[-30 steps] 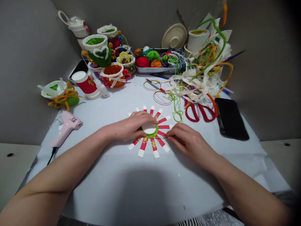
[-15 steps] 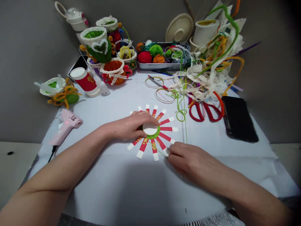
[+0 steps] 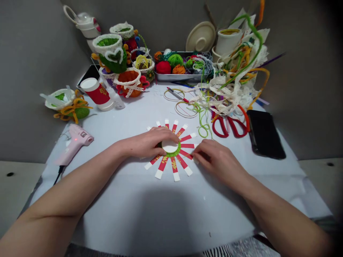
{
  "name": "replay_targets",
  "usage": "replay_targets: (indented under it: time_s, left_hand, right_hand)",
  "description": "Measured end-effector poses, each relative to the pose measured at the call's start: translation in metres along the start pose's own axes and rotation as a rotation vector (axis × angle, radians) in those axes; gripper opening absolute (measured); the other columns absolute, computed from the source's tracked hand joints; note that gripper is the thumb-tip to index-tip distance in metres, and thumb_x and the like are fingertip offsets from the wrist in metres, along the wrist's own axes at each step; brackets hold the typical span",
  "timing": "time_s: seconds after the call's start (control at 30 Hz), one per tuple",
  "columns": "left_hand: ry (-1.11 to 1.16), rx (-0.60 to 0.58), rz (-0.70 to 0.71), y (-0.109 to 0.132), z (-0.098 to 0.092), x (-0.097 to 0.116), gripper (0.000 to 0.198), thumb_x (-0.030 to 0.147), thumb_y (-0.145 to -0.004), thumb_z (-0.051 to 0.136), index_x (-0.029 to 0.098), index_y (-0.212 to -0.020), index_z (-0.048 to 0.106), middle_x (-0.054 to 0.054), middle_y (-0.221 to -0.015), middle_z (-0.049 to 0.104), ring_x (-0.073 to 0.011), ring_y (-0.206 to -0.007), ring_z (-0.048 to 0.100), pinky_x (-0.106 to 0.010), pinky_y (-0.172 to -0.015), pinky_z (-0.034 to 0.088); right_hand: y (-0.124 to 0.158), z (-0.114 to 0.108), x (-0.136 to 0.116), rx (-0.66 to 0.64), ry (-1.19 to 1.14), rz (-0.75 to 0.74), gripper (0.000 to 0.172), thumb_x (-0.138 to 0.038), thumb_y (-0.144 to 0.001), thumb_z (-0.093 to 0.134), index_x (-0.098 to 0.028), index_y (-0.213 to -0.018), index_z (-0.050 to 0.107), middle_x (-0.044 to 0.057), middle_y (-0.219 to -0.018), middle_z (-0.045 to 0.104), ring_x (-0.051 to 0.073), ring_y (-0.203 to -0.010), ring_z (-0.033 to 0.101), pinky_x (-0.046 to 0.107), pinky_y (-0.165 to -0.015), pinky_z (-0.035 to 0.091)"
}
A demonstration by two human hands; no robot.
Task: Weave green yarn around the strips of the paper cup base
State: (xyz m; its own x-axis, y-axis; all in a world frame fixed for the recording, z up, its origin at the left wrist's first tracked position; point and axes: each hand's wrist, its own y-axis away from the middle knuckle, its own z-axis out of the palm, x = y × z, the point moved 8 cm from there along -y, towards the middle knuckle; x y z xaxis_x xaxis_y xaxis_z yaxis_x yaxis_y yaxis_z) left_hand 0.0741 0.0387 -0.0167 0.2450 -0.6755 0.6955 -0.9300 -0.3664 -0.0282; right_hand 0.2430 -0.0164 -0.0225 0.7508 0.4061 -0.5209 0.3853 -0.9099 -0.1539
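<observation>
A paper cup cut into red-and-white strips [image 3: 174, 167] lies fanned out flat on the white table [image 3: 150, 210], its round white base ringed with green yarn [image 3: 175, 153]. My left hand [image 3: 150, 142] rests on the left side of the fan, fingers curled over the base and pressing it down. My right hand [image 3: 215, 159] sits at the fan's right edge, fingertips pinched together on the green yarn by the strips. A loose length of green yarn [image 3: 203, 125] runs back toward the far pile.
Red scissors [image 3: 227, 126] and a black phone [image 3: 264, 134] lie to the right. A pink glue gun [image 3: 73, 142] lies at left. At the back stand decorated cups [image 3: 112, 53], a red cup [image 3: 96, 93], a metal tray of yarn balls [image 3: 179, 69] and tangled lace and pipe cleaners [image 3: 235, 78].
My right hand drew the yarn out toward me below the fan, then came back to the fan's right edge. My left hand stayed on the base.
</observation>
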Motion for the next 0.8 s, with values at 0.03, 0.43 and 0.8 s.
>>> replay_targets:
  time_s: [0.03, 0.43, 0.8]
  left_hand:
    - [0.0, 0.0, -0.003, 0.0, 0.0, 0.0, 0.036, 0.017, -0.097, 0.059, 0.024, -0.132, 0.058, -0.01, -0.139, 0.064, -0.0271, -0.134, 0.054, -0.049, -0.114, 0.039]
    - [-0.083, 0.122, -0.107, -0.003, 0.001, 0.006, 0.043, 0.038, -0.092, 0.073, 0.023, -0.129, 0.059, -0.016, -0.148, 0.049, -0.0334, -0.14, 0.045, -0.052, -0.114, 0.038]
    - [-0.06, 0.086, -0.095, -0.003, 0.001, -0.003, 0.036, 0.029, -0.099, 0.062, 0.028, -0.135, 0.056, -0.01, -0.137, 0.064, -0.03, -0.132, 0.052, -0.053, -0.114, 0.033]
  right_hand:
    - [-0.003, -0.002, 0.005, 0.056, -0.01, 0.041, 0.02, -0.023, -0.099, 0.056, -0.021, -0.079, 0.059, 0.004, -0.078, 0.062, 0.018, -0.073, 0.056, 0.031, -0.067, 0.041]
    - [-0.009, 0.007, 0.016, 0.061, -0.062, 0.155, 0.014, -0.025, -0.095, 0.057, -0.022, -0.081, 0.06, 0.002, -0.076, 0.066, 0.018, -0.069, 0.057, 0.03, -0.065, 0.041]
    - [-0.002, -0.007, -0.008, 0.048, -0.115, -0.06, 0.018, -0.02, -0.101, 0.054, -0.02, -0.097, 0.071, 0.008, -0.094, 0.066, 0.02, -0.086, 0.062, 0.032, -0.075, 0.05]
